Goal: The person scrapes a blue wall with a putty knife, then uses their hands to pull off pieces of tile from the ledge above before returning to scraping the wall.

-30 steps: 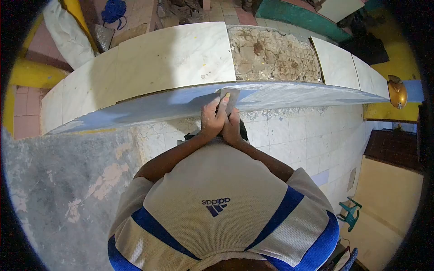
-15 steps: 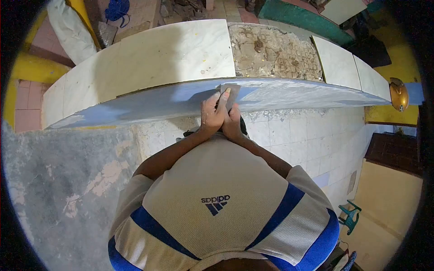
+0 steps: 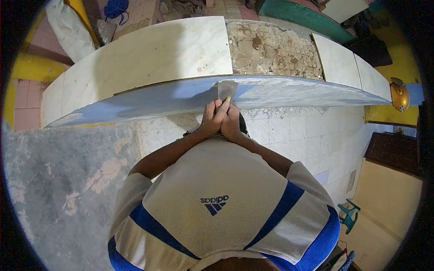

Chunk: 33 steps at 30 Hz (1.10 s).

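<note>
Both my hands are together in front of my chest, closed around the hidden handle of a putty knife (image 3: 227, 89). My left hand (image 3: 211, 118) lies against my right hand (image 3: 231, 121), its fingers reaching over toward the base of the blade. The flat grey blade points away from me, and its far edge is at the blue painted wall face (image 3: 181, 94), just below the tiled top. Pale, scraped-looking streaks run over the blue paint to the right of the blade.
White marbled tiles (image 3: 149, 49) cover the wall's top, with a rough bare mortar patch (image 3: 275, 49) among them. A golden helmet-like object (image 3: 399, 95) is at the right end. Grey concrete floor (image 3: 68, 180) lies left; a green plastic chair (image 3: 349, 216) stands lower right.
Both hands have drawn back toward my body, lower in the view. More of the blade now shows beyond my fingers, while its tip stays near the wall's upper edge.
</note>
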Available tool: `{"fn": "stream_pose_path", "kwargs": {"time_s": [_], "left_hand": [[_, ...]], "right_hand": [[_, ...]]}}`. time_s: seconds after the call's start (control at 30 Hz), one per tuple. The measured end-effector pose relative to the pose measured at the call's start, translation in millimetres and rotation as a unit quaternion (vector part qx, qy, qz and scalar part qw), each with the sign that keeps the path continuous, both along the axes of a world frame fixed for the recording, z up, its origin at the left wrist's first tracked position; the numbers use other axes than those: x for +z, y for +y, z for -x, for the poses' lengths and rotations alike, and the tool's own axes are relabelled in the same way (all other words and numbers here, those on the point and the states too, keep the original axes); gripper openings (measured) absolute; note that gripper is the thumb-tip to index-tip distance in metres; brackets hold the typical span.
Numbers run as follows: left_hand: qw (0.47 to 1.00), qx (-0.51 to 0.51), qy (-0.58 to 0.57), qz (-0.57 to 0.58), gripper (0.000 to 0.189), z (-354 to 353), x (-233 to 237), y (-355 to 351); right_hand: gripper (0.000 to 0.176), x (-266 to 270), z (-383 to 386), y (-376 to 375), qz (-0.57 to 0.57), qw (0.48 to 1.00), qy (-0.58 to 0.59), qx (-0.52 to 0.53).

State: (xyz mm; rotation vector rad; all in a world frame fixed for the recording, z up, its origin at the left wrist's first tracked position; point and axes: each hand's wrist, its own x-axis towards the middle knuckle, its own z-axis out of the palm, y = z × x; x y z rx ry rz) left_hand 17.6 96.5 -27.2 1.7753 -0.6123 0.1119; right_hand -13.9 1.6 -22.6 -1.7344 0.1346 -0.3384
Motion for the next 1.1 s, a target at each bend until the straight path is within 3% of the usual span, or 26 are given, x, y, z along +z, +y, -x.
{"fn": "stream_pose_path", "kwargs": {"time_s": [0.13,0.2,0.3,0.4,0.57,0.7,0.77,0.8,0.87,0.97,1.1], "left_hand": [[0.983,-0.012,-0.148,-0.104,0.037,-1.6,-13.7,6.0],[0.95,0.034,-0.273,-0.149,0.037,-5.0,-10.5,4.2],[0.976,0.032,-0.21,-0.038,0.014,-8.9,8.5,-3.7],[0.992,0.009,-0.124,-0.034,0.015,-5.9,1.0,-0.9],[0.992,0.059,-0.107,-0.023,0.015,-4.9,12.8,-3.0],[0.99,0.028,0.127,0.046,0.025,-22.1,68.6,-1.6],[0.997,0.016,0.068,0.009,0.031,-20.4,71.8,1.3],[0.999,0.012,0.01,-0.037,0.031,-14.6,61.2,6.4],[0.995,-0.006,0.08,0.066,0.033,-11.1,38.2,2.1],[0.998,0.053,0.006,0.041,0.03,-7.6,32.3,5.3],[0.99,-0.015,0.135,0.039,0.032,-7.9,21.5,10.8]], "right_hand": [[0.034,-0.9,-1.6,-0.9,-0.005,1.0,-0.006,0.002],[0.034,-0.9,-3.2,-1.4,-0.009,1.0,-0.016,0.007],[0.034,-6.1,-4.9,-2.7,-0.01,0.999,-0.033,0.015],[0.034,-6.8,-3.8,-1.7,-0.041,0.999,-0.009,0.025],[0.028,-10.3,-12.1,-4.6,-0.143,0.987,0.037,0.066],[0.027,28.5,-22.5,5.1,-0.058,0.998,-0.009,0.02],[0.026,41.6,-24.8,3.4,-0.05,0.997,-0.054,0.018],[0.026,19.8,-20.2,-1.4,-0.009,0.999,-0.024,0.029],[0.025,31.4,-13.6,0.6,-0.04,0.998,-0.024,0.038],[0.034,3.1,-17.0,-1.1,-0.015,0.997,-0.057,0.054],[0.025,-5.3,-10.1,2.9,-0.026,0.999,-0.012,0.03]]}}
